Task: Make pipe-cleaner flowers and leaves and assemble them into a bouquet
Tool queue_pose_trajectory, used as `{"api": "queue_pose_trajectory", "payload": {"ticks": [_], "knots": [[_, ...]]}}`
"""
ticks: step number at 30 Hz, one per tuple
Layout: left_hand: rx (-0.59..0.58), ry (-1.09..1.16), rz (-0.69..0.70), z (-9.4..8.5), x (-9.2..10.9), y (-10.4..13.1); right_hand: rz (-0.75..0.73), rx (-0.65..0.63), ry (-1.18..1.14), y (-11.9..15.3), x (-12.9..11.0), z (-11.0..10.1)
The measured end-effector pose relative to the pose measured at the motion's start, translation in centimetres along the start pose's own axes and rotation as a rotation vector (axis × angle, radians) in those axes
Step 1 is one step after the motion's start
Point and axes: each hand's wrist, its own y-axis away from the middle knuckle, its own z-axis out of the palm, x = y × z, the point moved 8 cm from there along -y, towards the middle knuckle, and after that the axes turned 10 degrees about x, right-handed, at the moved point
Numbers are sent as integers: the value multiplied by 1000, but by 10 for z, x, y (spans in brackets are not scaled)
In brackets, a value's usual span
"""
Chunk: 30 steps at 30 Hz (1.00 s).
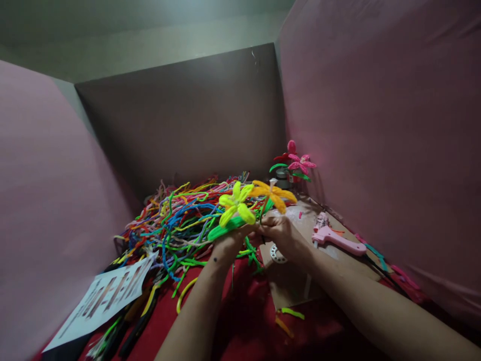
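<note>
A yellow flower (236, 204) and an orange flower (277, 192) rise just above a person's hands over the red-covered worktop (244, 311); left hand (233, 238) and right hand (282, 234) meet, fingers closed around partly hidden stems (261, 215).

Dim light; faint glow overhead; shadow darkens red cloth (240, 323); slight blur.

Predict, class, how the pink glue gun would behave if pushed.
The pink glue gun would probably slide rather than roll, given its long, angled handle. Its smooth handle looks like hard plastic, so likely stiff. The dark cord at its handle may drag against a push.
</note>
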Motion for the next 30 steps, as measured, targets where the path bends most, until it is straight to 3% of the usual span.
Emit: {"api": "queue_pose_trajectory", "payload": {"ticks": [3,7,14,18,25,30], "knots": [[-5,-186,-19,-10,-11,-11,-58,72,-159,-4,-13,-12],[89,-446,-8,-26,-26,-26,-77,106,-243,-6,-19,-20],[107,-534,-14,-15,-36,-25,-24,117,-217,-3,-11,-15],[60,-429,-67,-10,-33,-19,-15,101,-224,-4,-10,-14],[-59,-24,-50,-15,4,-6,31,-92,-161,-1,-8,-2],[16,210,-106,-25,11,-7,73,-115,-49,2,-3,1]]}}
